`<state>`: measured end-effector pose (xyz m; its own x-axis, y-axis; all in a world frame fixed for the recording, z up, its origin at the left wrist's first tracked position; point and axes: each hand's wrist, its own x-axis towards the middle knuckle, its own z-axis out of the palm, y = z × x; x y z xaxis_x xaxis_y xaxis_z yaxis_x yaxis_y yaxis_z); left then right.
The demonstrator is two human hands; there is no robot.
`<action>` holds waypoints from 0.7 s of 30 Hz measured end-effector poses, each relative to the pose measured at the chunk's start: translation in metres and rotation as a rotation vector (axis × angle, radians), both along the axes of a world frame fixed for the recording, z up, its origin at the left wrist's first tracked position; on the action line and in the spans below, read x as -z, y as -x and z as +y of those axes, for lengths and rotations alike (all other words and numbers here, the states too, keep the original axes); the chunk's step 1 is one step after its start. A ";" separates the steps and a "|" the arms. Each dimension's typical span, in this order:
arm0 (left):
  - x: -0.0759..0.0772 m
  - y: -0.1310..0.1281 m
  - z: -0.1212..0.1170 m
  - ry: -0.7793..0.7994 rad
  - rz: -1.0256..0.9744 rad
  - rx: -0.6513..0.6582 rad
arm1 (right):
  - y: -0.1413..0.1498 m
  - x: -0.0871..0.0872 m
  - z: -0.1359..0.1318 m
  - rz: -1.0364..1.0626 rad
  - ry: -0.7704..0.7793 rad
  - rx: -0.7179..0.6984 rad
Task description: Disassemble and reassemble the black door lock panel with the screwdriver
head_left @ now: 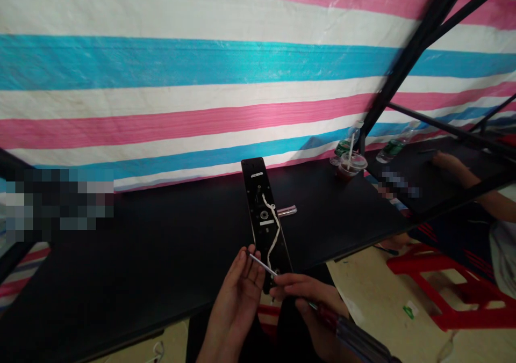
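- Head view, left to right. Backdrop: striped pink, white and blue tarpaulin (201, 67) along the far side of the black table (121, 255).
- Left hand (236, 293): at near edge, fingers narrowly closed, pinching a thin metal rod (262, 265) that points toward the panel's lower end.
- Black door-lock panel (258, 207): mid-table, back face up, long axis running near to far, lower end at near table edge. White cable (271, 229) lies loose along its back; chrome lever handle (287, 210) projects right.
- Handling, est.: panel rigid, moderately heavy, probably metal. Best grip is on its long edges, clear of the cable. Cable soft, easily snagged. Rod light, slim, likely slippery.
- Right hand (306, 293): just right of panel's lower end, fingers extended toward it; contact unclear. Red-handled screwdriver (328, 317) held against the palm, tip hidden.
- Far right of table: plastic cup with straw (352, 164), two water bottles (344, 145) (395, 145) behind it.
- Further right: co-worker's hand (447, 161) on a separate dark surface (455, 180); red plastic stool (443, 293) on the floor below.
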<state>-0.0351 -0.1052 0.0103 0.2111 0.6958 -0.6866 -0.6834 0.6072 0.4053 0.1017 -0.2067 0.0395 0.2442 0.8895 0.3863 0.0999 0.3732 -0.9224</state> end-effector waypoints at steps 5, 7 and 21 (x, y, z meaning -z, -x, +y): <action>-0.037 -0.006 -0.001 0.165 -0.149 -0.119 | 0.001 -0.006 0.000 -0.006 -0.116 -0.037; -0.044 -0.006 -0.002 0.184 -0.193 -0.135 | 0.002 -0.008 0.001 0.018 -0.140 -0.065; -0.032 0.008 -0.014 -0.057 -0.711 0.022 | -0.010 0.009 -0.008 -0.293 -0.224 -0.271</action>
<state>-0.0433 -0.1194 0.0425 0.6087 0.7169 -0.3399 -0.7817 0.6153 -0.1022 0.1117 -0.2152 0.0303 -0.1336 0.7931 0.5943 0.2157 0.6086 -0.7636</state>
